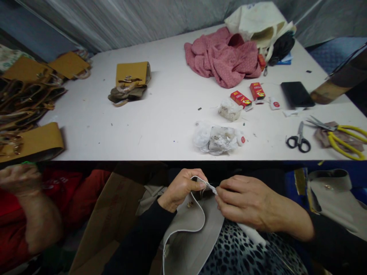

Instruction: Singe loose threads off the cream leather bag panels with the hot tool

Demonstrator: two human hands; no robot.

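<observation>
My left hand [183, 187] is closed in a pinch on the top edge of a beige handbag [197, 236] lying open in my lap. Its flap curls to the left and carries a small gold clasp [190, 205]. My right hand [249, 198] is closed, fingertips pressed round a twisted white cloth [252, 233] whose tip meets the bag's edge by my left thumb. The rest of that cloth hangs out below my right palm. The bag's lower part runs out of view.
On the white table [160, 126] lie scissors [299, 139], yellow-handled pliers [341, 133], red boxes [241, 99], white wrapped lumps [219, 138], a phone [297, 94] and pink fabric [223, 57]. Mustard bags [133, 74] stand left. A co-worker's hand [21, 177] is at left; another beige bag [332, 198] is right.
</observation>
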